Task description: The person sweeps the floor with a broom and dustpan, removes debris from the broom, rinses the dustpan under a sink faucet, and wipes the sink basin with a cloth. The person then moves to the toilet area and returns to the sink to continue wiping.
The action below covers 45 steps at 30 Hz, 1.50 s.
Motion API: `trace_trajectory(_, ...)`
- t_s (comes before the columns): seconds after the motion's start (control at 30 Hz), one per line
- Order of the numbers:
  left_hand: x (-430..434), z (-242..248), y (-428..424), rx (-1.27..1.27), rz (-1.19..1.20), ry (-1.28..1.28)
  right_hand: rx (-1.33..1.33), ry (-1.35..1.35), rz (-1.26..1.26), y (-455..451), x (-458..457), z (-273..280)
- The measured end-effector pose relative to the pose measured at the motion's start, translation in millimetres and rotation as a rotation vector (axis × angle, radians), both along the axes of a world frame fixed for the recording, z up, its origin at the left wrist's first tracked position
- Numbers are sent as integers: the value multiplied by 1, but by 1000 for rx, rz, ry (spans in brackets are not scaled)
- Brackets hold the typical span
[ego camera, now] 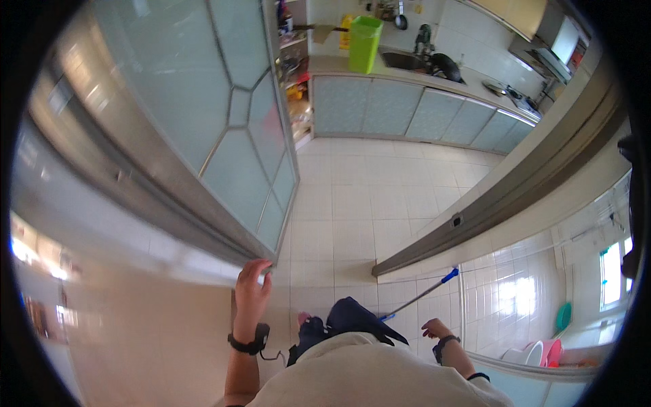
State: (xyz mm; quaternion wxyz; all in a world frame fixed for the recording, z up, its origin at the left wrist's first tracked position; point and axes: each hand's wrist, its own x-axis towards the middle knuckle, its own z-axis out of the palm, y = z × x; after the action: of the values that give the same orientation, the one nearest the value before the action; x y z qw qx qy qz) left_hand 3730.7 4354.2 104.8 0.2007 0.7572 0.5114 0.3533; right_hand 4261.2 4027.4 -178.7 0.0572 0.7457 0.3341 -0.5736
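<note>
My left hand (254, 287) is raised beside the lower edge of the metal door frame (224, 244), its fingers curved; whether it touches the frame I cannot tell. My right hand (435, 328) hangs low on the right, fingers loosely bent, with nothing seen in it. Between my body and the right door jamb, a mop or broom handle (419, 296) with a blue end slants over the tiled floor. Its lower part is hidden by my dark trousers. A frosted glass door (244, 168) stands open on the left.
Through the doorway lie a tiled kitchen floor (356, 198) and a counter with pale cabinets (391, 102). A green bin (365, 45) stands on the counter beside a sink (402, 60) and a black wok (445, 66). White and pink basins (534, 352) are at the lower right.
</note>
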Motion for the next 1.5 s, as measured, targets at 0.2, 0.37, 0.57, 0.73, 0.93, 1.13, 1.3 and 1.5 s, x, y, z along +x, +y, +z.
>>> trace_trajectory(0.2,102,33,160,91,-337,64,136,-182,683,-19,-84,-45)
trace_trajectory(0.37,187,24,285,136,-530,82,-7,31,88,59,-109,-89)
trace_trajectory(0.57,284,34,426,28,-642,52,86,51,-343,314,1,-66)
trace_trajectory(0.73,385,43,528,34,-729,12,401,138,-641,507,79,-6)
trace_trajectory(0.93,550,33,664,146,-809,-33,515,182,-783,630,165,9)
trace_trajectory(1.13,747,32,819,251,-883,-141,270,140,-1214,611,209,0)
trace_trajectory(1.3,931,40,953,362,-843,-262,254,189,-1671,590,229,-10)
trace_trajectory(1.5,1111,38,1109,398,-499,270,230,299,-1939,617,281,-45)
